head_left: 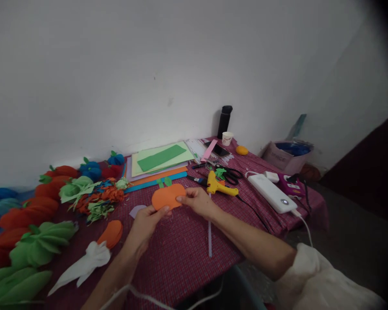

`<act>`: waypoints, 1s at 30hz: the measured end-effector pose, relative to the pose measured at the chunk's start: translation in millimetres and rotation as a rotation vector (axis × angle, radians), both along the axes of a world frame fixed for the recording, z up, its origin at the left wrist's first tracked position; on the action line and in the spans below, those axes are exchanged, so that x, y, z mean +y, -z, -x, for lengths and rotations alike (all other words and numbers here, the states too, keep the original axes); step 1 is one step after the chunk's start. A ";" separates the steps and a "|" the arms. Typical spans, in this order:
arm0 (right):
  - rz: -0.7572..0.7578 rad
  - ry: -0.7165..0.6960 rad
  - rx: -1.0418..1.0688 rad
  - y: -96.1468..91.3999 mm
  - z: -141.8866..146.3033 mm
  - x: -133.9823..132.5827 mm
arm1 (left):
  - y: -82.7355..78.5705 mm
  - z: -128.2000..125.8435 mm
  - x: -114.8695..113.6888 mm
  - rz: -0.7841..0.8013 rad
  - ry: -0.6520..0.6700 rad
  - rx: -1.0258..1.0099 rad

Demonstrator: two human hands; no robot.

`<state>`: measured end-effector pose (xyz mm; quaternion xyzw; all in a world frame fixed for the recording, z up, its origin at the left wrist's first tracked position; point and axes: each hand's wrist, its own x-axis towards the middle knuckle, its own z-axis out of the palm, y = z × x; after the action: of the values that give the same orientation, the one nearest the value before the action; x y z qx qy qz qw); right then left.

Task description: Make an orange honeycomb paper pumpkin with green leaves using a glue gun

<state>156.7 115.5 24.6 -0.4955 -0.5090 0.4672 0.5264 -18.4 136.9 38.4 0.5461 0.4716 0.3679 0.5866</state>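
An orange paper cutout (168, 196), rounded like a pumpkin, is held up between both hands over the table. My left hand (148, 219) pinches its lower left edge, thumb on top. On the right side, my right hand (195, 201) grips it between thumb and fingers. Small green paper pieces (164, 182) show just behind its top edge. A yellow glue gun (218, 185) lies right of my right hand, with a pale glue stick (210, 234) reaching down from it. Nearer my left forearm are more orange paper cutouts (111, 233) and a crumpled white tissue (90, 260).
Several paper pumpkins (42, 241) fill the table's left side, beside shredded paper scraps (100, 200). Coloured sheets (161, 157) lie at the back. Scissors (229, 173), a white power bank (271, 193), a paper cup (226, 138) and a black bottle (224, 122) stand or lie rightward.
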 end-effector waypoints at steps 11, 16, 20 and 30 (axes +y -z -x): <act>0.047 -0.042 0.070 -6.3 4.4 -5.0 | -3.3 7.1 2.4 -0.053 -0.010 -0.120; 0.036 -0.023 0.082 -3.1 1.9 -2.9 | -15.3 11.3 3.7 -0.126 -0.096 -0.129; 0.022 0.038 0.130 0.6 -0.5 0.2 | -29.4 31.3 17.4 -0.314 -0.507 -0.185; 0.006 0.089 0.081 -1.8 1.8 -0.5 | -15.4 37.2 21.1 -0.404 -0.219 0.135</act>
<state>154.9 115.0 26.4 -0.5001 -0.4633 0.4646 0.5652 -55.6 158.0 53.7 0.6213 0.4828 0.4790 0.3892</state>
